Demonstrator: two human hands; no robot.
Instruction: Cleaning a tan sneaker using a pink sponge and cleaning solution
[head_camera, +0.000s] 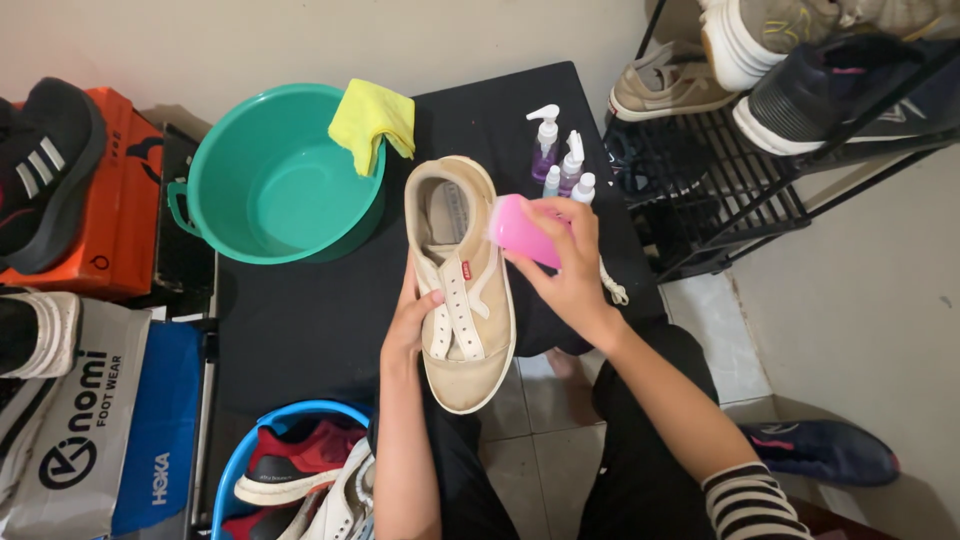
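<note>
Left hand (412, 322) fingers clamp the beige sneaker (462, 285) steady — right hand (570, 262) grips the pink bottle (522, 230) at 2 o'clock; squeeze gently, keep it angled low.

Open black tabletop (300, 320) lies left of the beige shoe (462, 290), bounded at the rear by the green basin (270, 180) with its yellow cloth (372, 122). To the right, clustered spray bottles (562, 162) and a black shoe rack (730, 190) obstruct passage. Near side: blue basket (235, 470) of shoes.
</note>
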